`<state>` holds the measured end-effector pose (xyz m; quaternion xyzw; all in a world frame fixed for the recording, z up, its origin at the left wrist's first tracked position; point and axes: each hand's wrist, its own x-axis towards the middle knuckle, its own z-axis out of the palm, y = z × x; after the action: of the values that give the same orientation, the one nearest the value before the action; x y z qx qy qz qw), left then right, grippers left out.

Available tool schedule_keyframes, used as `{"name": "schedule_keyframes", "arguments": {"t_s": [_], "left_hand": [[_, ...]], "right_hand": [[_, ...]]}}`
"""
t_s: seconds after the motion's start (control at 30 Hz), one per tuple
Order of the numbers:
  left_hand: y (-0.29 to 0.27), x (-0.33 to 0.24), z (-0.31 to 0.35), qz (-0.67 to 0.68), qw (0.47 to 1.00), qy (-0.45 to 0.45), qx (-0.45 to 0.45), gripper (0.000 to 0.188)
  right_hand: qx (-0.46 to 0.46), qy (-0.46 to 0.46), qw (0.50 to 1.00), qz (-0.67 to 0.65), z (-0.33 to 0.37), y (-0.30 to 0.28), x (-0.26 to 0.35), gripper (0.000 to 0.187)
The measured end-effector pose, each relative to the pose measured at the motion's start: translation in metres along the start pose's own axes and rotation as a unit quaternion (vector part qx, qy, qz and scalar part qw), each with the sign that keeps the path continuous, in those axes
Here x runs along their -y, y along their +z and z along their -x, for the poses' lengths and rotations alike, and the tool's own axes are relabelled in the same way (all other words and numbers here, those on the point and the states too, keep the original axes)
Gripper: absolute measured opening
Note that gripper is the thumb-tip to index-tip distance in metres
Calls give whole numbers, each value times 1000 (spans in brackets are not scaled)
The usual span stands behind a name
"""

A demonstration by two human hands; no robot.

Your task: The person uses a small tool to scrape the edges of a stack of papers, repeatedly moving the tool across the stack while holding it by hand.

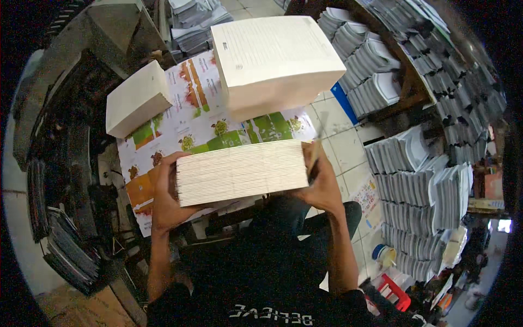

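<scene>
We grip a block of paper [242, 171] endwise, left hand [166, 191] and right hand [321, 182] clamping opposite ends, probably squaring its edges above the printed sheet [190, 117].

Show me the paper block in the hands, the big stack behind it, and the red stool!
held paper block [242, 171], head view, on the edges of its sheets.
big paper stack [272, 52], head view, on its top sheet.
red stool [395, 291], head view, on its seat.
</scene>
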<state>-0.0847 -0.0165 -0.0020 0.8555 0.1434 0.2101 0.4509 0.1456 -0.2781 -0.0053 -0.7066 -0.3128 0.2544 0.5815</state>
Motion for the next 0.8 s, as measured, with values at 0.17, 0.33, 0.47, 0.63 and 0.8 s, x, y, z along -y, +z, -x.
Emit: {"name": "schedule_keyframes", "arguments": {"t_s": [0.17,0.33,0.47,0.63,0.8], "left_hand": [[-15,-82,-29,-91,992,-63,60,122],[40,-87,-48,-303,946,69,96,116],[54,-75,-54,-305,947,36,92,94],[60,-81,-56,-300,951,15,80,93],[63,-82,-55,-306,949,11,81,88]], "right_hand": [[12,-6,999,44,7,-3,-12,80],[-4,-41,999,24,19,-17,-17,102],[-168,107,975,-97,53,-48,-13,56],[-155,208,961,96,86,-44,34,35],[-44,20,937,346,84,-12,83,57]]}}
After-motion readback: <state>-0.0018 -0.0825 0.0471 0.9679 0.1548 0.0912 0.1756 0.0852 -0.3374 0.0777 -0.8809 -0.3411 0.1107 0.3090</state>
